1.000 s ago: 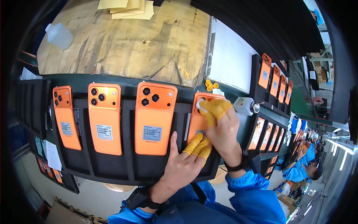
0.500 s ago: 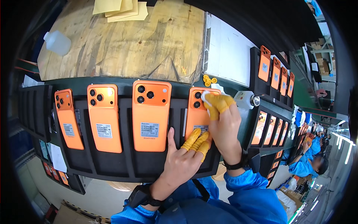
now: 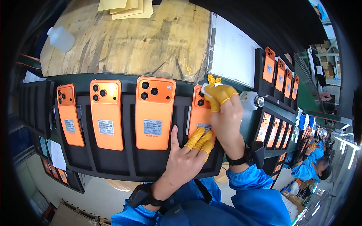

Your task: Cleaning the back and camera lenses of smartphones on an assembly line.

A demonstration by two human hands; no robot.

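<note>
Black tray (image 3: pixel 128 167): one, compartmented; its right edge is partly covered by the forearms. Contents: four orange phones, backs up.

Orange phone (image 3: pixel 200 115): in the right-end compartment, top end at the tray's far edge. Two lenses show; the rest of the camera area is behind fingers, the label partly covered, the lower end hidden.

Left hand (image 3: pixel 184 161): unclenched, covered fingertips resting on the phone's lower part, thumb extended toward the neighbouring divider; whether the thumb touches it cannot be told.

Right hand (image 3: pixel 228 115): pinching a white wad (image 3: pixel 204 89) at the phone's upper end, over the lenses. Most of the wad is concealed; its material is indistinct.

Yellow finger covers (image 3: pixel 195 137): worn on several fingers of both hands.

Three orange phones (image 3: pixel 155 113): left of the handled one, in separate compartments; label print too small to read surely.

Metal-topped bottle (image 3: pixel 249 100): beyond the tray's far right corner, partly behind the right hand.
</note>
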